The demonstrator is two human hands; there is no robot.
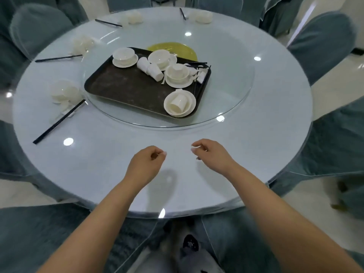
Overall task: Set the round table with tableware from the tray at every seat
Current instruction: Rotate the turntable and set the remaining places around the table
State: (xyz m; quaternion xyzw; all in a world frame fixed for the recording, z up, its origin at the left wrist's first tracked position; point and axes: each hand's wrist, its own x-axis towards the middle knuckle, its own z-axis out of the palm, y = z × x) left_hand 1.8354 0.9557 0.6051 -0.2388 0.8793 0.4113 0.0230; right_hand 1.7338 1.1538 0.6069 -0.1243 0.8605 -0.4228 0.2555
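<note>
Tray (122,85) with white tableware on glass turntable (232,95); left hand (146,163), right hand (211,151) loosely curled, empty; no legible writing.

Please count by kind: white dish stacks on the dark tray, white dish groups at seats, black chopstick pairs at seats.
White dish stacks on tray: 4
White dish groups at seats: 4
Black chopstick pairs at seats: 4
Total: 12
</note>
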